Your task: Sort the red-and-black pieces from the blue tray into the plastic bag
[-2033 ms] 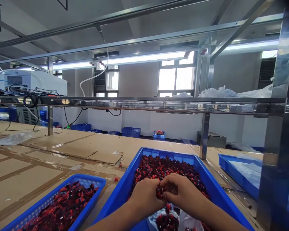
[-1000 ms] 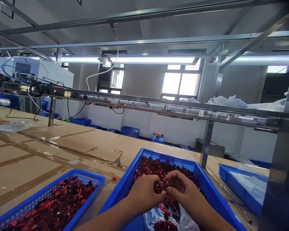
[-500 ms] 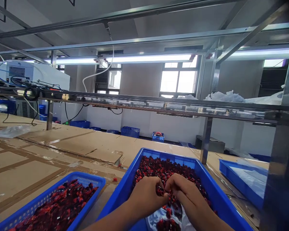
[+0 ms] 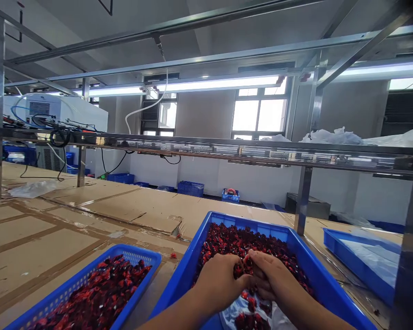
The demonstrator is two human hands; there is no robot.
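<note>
My left hand [image 4: 220,279] and my right hand [image 4: 273,277] are close together over a deep blue tray [image 4: 177,279]. A heap of small dark red and black crumpled pieces [image 4: 227,236] fills its far part. Fingers on both hands are curled in around a small red-and-black piece [image 4: 240,269] between them; its kind is too small to make out. My right thumb and index finger are pinched at its right side. Under my hands, a crinkled white plastic sheet [image 4: 231,310] lies in the near part of the tray with several similar pieces on it.
To the left stands a shallower perforated blue basket [image 4: 154,261] of similar pieces. One loose red bit [image 4: 173,255] lies on the cardboard-covered table [image 4: 131,206]. At right are a metal post [image 4: 302,201] and another blue tray [image 4: 351,261] with white plastic. A metal shelf [image 4: 206,142] spans ahead.
The view has swung slightly left, so the scene sits further right. My right hand's fingers have shifted and extended a little around the piece; both hands stay close together over the tray.
</note>
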